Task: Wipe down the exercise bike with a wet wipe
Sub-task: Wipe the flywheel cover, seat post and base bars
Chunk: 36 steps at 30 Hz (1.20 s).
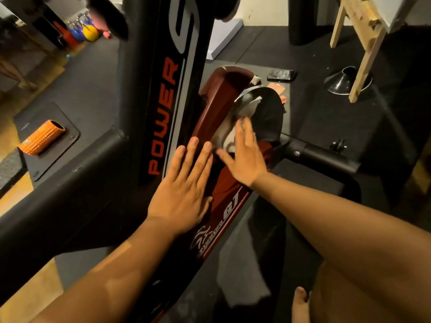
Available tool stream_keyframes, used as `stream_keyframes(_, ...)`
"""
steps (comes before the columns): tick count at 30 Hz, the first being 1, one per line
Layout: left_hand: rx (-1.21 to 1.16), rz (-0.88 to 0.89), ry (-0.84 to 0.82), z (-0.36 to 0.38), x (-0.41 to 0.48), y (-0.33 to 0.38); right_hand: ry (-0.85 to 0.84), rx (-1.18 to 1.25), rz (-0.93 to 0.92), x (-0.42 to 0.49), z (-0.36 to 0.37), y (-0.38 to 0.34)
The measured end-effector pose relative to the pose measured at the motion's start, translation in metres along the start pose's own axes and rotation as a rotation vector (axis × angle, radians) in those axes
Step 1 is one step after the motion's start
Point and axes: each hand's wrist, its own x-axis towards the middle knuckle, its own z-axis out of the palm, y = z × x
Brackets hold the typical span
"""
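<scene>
The exercise bike fills the middle of the view: a black frame post (163, 94) with red "POWER" lettering and a dark red lower frame (217, 99) beside a shiny flywheel (265, 108). My left hand (184, 190) lies flat, fingers spread, on the frame where black meets red. My right hand (245, 157) presses a crumpled white wet wipe (227, 134) against the red frame next to the flywheel, fingers extended over it. Part of the wipe is hidden under my palm.
An orange foam roller (42, 137) lies on a black mat at left. Coloured kettlebells (89, 32) stand at the far left. A phone (281, 75) lies on the dark floor behind the bike, a black cone base (342, 82) and wooden stand (363, 47) at right.
</scene>
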Motion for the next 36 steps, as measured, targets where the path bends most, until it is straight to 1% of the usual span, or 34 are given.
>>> stream_keyframes(2,0.011,0.002,-0.003,0.000,0.000,0.001,-0.058,-0.105,-0.078,-0.015,0.008,-0.005)
stream_keyframes(4,-0.003,0.006,-0.003,-0.001,0.000,0.001,-0.112,-0.147,-0.152,-0.027,0.013,-0.009)
stream_keyframes(5,-0.012,0.005,-0.002,-0.001,0.001,0.001,-0.149,-0.189,-0.237,-0.033,0.017,-0.010)
stream_keyframes(7,-0.014,0.007,-0.007,-0.001,0.001,0.001,-0.243,-0.312,-0.502,-0.044,0.024,-0.010)
stream_keyframes(8,-0.012,0.012,-0.016,-0.001,0.001,0.001,-0.265,-0.339,-0.604,-0.047,0.025,-0.005)
stream_keyframes(9,-0.009,0.016,-0.023,0.000,0.001,0.002,-0.261,-0.334,-0.648,-0.045,0.023,0.001)
stream_keyframes(10,-0.007,0.017,-0.028,0.001,0.001,0.002,-0.221,-0.330,-0.653,-0.038,0.019,0.007)
stream_keyframes(11,-0.009,0.020,-0.037,0.001,0.001,0.002,-0.177,-0.328,-0.603,-0.029,0.013,0.009)
stream_keyframes(12,-0.011,0.025,-0.045,0.001,0.002,0.002,-0.118,-0.297,-0.499,-0.015,0.007,0.014)
stream_keyframes(14,-0.002,0.026,-0.046,0.002,0.002,0.001,-0.002,-0.116,-0.166,0.016,-0.010,0.020)
stream_keyframes(15,0.003,0.026,-0.042,0.003,0.002,0.001,0.042,-0.010,-0.038,0.032,-0.019,0.023)
stream_keyframes(16,0.007,0.027,-0.041,0.003,0.002,0.001,0.063,0.057,0.046,0.041,-0.027,0.023)
stream_keyframes(18,0.011,0.033,-0.053,0.002,0.002,0.001,0.031,0.100,0.075,0.036,-0.026,0.013)
stream_keyframes(20,0.015,0.036,-0.049,0.002,0.003,0.001,-0.086,0.074,0.041,0.001,-0.005,-0.013)
stream_keyframes(23,0.030,0.049,-0.049,0.001,0.003,0.001,-0.234,-0.225,-0.050,-0.058,0.026,-0.046)
stream_keyframes(25,0.070,0.061,-0.066,-0.001,0.002,0.000,-0.290,-0.321,-0.031,-0.065,0.030,-0.050)
stream_keyframes(27,0.085,0.058,-0.059,-0.004,0.000,0.001,-0.318,-0.287,0.002,-0.058,0.028,-0.046)
stream_keyframes(29,0.051,0.030,-0.055,-0.006,0.001,0.002,-0.331,-0.227,0.040,-0.049,0.031,-0.042)
stream_keyframes(31,0.052,0.019,-0.059,-0.011,0.003,0.002,-0.330,-0.108,0.108,-0.033,0.030,-0.039)
stream_keyframes(34,0.117,0.041,-0.042,-0.014,0.012,-0.002,-0.265,-0.004,0.208,0.003,0.027,-0.020)
stream_keyframes(36,0.165,0.054,-0.048,-0.019,0.026,-0.005,-0.185,0.097,0.298,0.022,0.021,-0.006)
